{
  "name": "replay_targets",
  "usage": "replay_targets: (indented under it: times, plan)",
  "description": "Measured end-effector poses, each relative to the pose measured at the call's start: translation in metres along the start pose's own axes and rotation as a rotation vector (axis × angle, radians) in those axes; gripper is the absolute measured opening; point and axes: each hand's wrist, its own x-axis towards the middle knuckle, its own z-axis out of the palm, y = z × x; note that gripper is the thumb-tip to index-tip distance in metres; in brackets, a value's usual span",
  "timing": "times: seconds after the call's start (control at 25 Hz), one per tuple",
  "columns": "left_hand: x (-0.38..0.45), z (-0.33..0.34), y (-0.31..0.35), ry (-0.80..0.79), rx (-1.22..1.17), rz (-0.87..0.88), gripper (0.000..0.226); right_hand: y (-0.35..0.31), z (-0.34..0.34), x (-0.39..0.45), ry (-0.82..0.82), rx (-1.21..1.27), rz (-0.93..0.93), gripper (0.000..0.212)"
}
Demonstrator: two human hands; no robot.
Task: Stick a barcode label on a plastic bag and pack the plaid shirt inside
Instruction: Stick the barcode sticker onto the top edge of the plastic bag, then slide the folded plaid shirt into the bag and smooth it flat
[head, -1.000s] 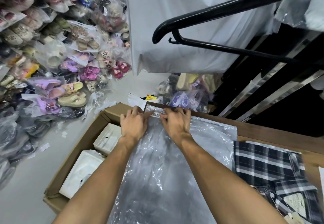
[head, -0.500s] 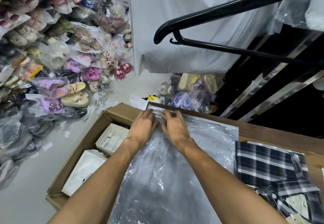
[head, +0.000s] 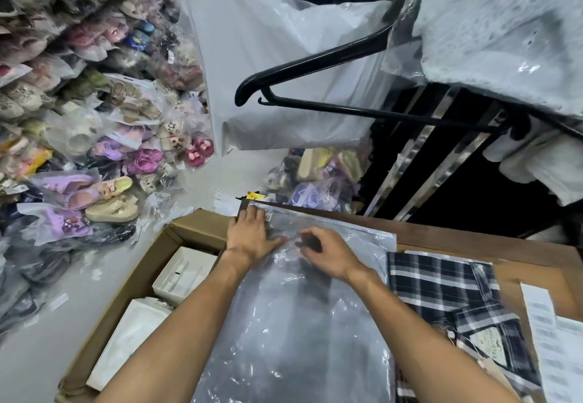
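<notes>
A clear plastic bag (head: pixel 293 333) lies flat on the wooden table (head: pixel 473 241), its mouth end away from me. My left hand (head: pixel 252 235) presses flat on the bag's far left corner, fingers spread, and covers the spot where the barcode label sat; the label itself is hidden. My right hand (head: pixel 328 254) rests a little nearer to me, fingers curled and pinching the bag's upper film. The folded black-and-white plaid shirt (head: pixel 441 289) lies to the right of the bag, with a paper tag on it, untouched.
A strip of printed labels (head: pixel 542 323) lies at the right edge. To the left, below the table, is an open cardboard box (head: pixel 195 226) with white boxes (head: pixel 186 273) inside. Bagged shoes (head: pixel 94 119) pile up at left. A black hanger (head: pixel 315 62) hangs overhead.
Both hands were pressing the label at the bag's far edge. Now my left hand lies over that corner and my right hand has drawn back toward me, curling onto the plastic.
</notes>
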Motion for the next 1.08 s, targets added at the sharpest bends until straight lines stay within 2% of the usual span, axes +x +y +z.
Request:
replay_targets:
  times: [0.08,0.2,0.32,0.44,0.52,0.6,0.72,0.92,1.08]
  plan:
    - [-0.003,0.001,0.005,0.020,-0.028,-0.001,0.080,0.019,-0.010,-0.026,-0.001,-0.180,0.021,0.031]
    - [-0.026,0.011,0.035,0.151,-0.083,0.021,0.051,0.038,-0.018,-0.064,-0.017,-0.394,0.042,0.034]
    - [-0.066,0.033,0.082,0.142,-0.173,0.029,0.041,0.049,-0.012,-0.084,-0.046,-0.399,0.017,0.045]
    - [-0.102,0.047,0.130,-0.008,-0.102,-0.089,0.060,0.051,-0.016,-0.095,-0.005,-0.186,0.040,0.049]
    - [-0.113,0.051,0.148,-0.102,-0.040,-0.120,0.078,0.056,-0.032,-0.110,0.021,-0.157,0.044,0.049]
    - [-0.115,0.050,0.151,-0.139,0.006,-0.119,0.089,0.070,-0.054,-0.129,0.039,-0.239,0.043,0.046]
    - [-0.117,0.043,0.150,-0.161,0.055,-0.113,0.089,0.102,-0.093,-0.169,0.061,-0.358,0.086,0.042]
    - [-0.134,0.034,0.149,-0.259,-0.032,-0.075,0.095,0.139,-0.115,-0.214,0.015,-0.464,0.239,0.067]
    - [-0.144,0.029,0.147,-0.293,0.193,0.037,0.112,0.153,-0.106,-0.222,-0.059,-0.488,0.246,0.082]
